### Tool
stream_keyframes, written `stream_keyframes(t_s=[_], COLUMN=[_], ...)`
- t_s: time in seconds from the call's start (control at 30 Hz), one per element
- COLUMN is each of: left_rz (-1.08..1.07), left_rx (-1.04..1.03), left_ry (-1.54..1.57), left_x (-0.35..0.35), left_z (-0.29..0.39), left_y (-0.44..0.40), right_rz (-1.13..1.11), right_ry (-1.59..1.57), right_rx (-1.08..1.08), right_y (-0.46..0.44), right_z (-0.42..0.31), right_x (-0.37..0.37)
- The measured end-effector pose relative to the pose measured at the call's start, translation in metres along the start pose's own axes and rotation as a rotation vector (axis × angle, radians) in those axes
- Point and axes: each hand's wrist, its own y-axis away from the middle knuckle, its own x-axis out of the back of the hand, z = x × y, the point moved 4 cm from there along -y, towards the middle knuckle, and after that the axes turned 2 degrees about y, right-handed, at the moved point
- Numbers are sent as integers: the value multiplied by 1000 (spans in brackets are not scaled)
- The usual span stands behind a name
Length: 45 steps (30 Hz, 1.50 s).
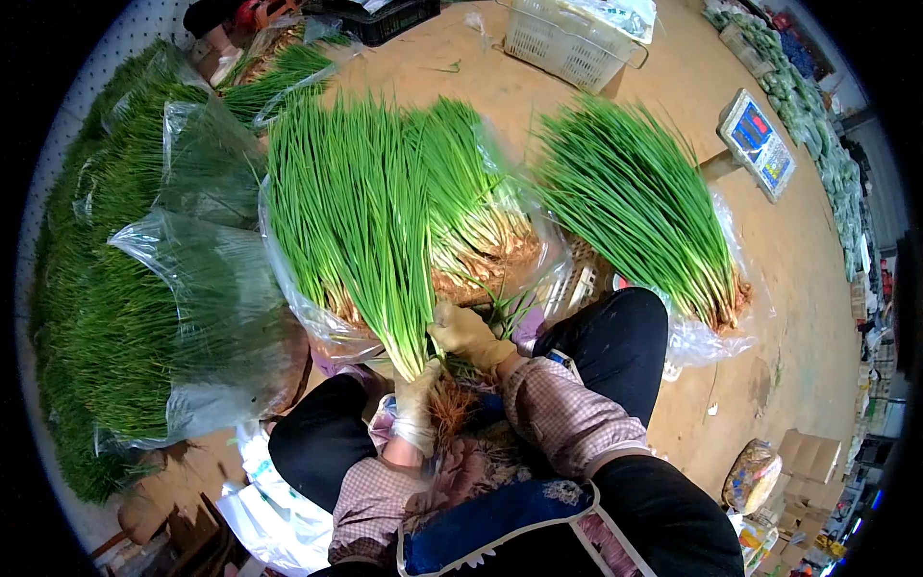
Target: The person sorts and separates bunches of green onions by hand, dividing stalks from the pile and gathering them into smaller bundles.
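My left hand, in a pale glove, is closed around the white lower stems of a bunch of spring onions. Their long green leaves point away from me, over a larger pile. Brown roots show just right of that hand. Beside the stems is my right hand, in a yellowish glove, with its fingers curled in; what they grip is hidden. Some loose leaves lie near it. More spring onions with soil-covered roots rest on clear plastic in front of me.
Another spring onion bundle lies on plastic at right, by a digital scale. A white crate stands at the back. Plastic-covered onions fill the left side. Cardboard boxes are at lower right. Another person's foot shows at upper left.
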Motion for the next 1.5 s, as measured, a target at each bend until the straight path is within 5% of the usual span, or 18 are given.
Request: stream_keyframes(t_s=[0.1,0.3,0.43,0.67,0.77,0.87,0.93,1.03,1.07,1.17,1.2,1.27,1.3,1.37,1.4,1.47,1.5], left_rz=[50,27,26,-63,-70,-167,-143,-129,-137,-222,-203,-136,-160,-208,-232,-310,-354], left_rx=[63,133,84,56,-21,45,134,275,321,165,228,259,233,233,246,288,318], left_ry=[65,40,72,48,4,102,120,153,172,93,-4,-385,-324,-165,-72,134,246], left_x=[-3,2,3,10,10,5,15,-3,-13,52,23,13,13,12,15,23,27], left_z=[1,-7,-10,-17,-17,-9,-22,5,16,-114,-49,-33,-40,-55,-64,-84,-97], left_y=[3,1,-2,-5,-9,-7,-11,7,14,-44,-16,-15,-18,-23,-27,-35,-40], right_rz=[208,383,303,514,379,405,610,622,619,514,484,536,299,-71,-304,23,13], right_ry=[-66,25,34,354,445,397,95,-155,-155,594,836,-36,66,462,673,250,243], right_rx=[250,424,344,583,479,457,543,426,435,206,144,402,101,-119,101,247,130], right_y=[9,26,26,34,29,28,31,30,30,-4,-16,15,19,11,0,-20,-7], right_z=[-1,-13,-13,-22,-19,-13,-10,3,12,50,53,57,54,97,125,224,181], right_x=[4,12,14,17,14,12,15,11,12,16,17,34,32,-5,-34,-90,-60])
